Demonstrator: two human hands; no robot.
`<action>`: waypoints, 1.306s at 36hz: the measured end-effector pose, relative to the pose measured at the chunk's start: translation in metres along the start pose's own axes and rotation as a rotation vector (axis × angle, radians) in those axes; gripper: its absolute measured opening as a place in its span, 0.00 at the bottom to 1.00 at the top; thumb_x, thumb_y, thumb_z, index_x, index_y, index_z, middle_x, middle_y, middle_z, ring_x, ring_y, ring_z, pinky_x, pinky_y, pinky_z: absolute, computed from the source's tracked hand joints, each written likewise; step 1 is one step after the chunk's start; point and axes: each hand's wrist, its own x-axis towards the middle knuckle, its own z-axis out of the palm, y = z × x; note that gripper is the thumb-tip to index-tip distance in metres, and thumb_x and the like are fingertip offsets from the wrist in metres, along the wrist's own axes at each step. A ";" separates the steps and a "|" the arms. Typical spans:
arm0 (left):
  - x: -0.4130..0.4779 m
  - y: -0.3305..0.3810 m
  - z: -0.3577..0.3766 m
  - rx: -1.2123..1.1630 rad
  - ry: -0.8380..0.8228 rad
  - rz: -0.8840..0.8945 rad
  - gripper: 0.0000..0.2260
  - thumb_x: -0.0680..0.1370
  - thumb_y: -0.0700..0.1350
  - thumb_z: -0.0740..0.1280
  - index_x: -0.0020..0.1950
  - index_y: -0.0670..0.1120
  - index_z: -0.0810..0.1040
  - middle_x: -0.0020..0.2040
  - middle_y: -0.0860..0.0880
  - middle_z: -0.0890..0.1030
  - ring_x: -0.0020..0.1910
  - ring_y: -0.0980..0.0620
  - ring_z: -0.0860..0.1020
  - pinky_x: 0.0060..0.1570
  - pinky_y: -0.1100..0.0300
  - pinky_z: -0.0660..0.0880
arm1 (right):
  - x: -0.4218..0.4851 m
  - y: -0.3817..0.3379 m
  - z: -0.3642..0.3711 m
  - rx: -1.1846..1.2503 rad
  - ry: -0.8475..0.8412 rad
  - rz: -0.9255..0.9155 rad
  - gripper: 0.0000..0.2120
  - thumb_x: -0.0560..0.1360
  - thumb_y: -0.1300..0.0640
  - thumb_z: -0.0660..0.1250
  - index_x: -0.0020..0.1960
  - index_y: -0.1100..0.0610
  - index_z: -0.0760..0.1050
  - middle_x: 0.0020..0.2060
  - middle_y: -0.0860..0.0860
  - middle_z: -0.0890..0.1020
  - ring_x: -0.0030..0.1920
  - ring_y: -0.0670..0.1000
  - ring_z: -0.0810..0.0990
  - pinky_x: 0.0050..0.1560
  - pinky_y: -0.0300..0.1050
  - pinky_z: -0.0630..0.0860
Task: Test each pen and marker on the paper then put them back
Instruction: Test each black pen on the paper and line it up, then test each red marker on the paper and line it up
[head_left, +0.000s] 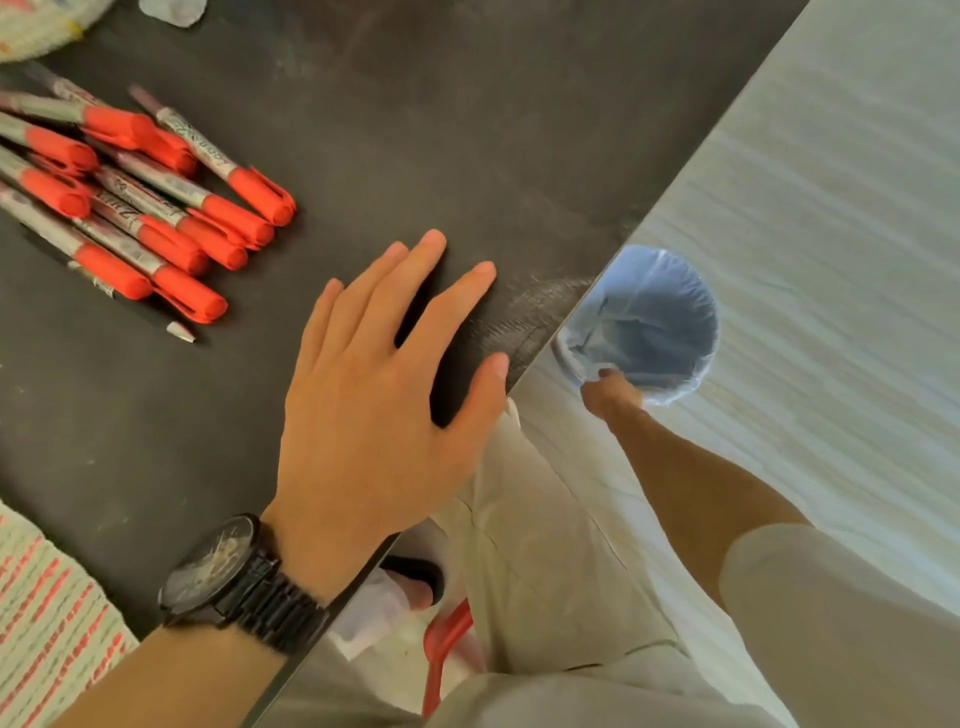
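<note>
A heap of several grey markers with red caps (156, 208) lies on the dark table (415, 130) at the left. A dark pen with a silver tip (179, 330) pokes out from under the heap. Paper covered in red scribbles (47, 597) lies at the lower left corner. My left hand (374, 384), with a black watch on its wrist, rests flat on the table near its edge, fingers spread, holding nothing. My right hand (613, 392) reaches down beyond the table to the rim of a bin with a blue liner (660, 322). Whether that hand holds anything is unclear.
The table edge runs diagonally from the top right to the bottom middle. Beyond it are the pale floor (831, 234), my legs in light shorts, and a red chair part (447, 634). Another scribbled sheet (36, 26) and a crumpled white scrap (174, 10) lie at the table's far left.
</note>
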 end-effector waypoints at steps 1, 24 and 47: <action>0.000 0.000 0.000 -0.001 0.002 0.001 0.24 0.80 0.58 0.61 0.75 0.54 0.71 0.78 0.50 0.66 0.78 0.49 0.62 0.76 0.42 0.58 | -0.002 0.001 0.002 -0.053 0.002 -0.034 0.22 0.81 0.57 0.59 0.75 0.57 0.66 0.67 0.58 0.74 0.65 0.60 0.75 0.66 0.53 0.74; -0.030 0.003 -0.018 -0.083 0.026 -0.057 0.20 0.82 0.51 0.63 0.75 0.55 0.72 0.78 0.53 0.66 0.77 0.53 0.62 0.77 0.49 0.56 | -0.234 -0.018 -0.090 0.612 0.488 -0.800 0.07 0.79 0.54 0.67 0.53 0.42 0.77 0.45 0.40 0.83 0.44 0.37 0.80 0.40 0.34 0.70; -0.295 -0.126 -0.072 0.053 0.361 -0.855 0.26 0.81 0.65 0.53 0.74 0.56 0.73 0.76 0.54 0.70 0.76 0.51 0.67 0.76 0.50 0.62 | -0.372 -0.233 -0.003 -0.825 0.600 -1.435 0.13 0.80 0.45 0.61 0.63 0.44 0.74 0.56 0.46 0.80 0.56 0.52 0.79 0.48 0.50 0.77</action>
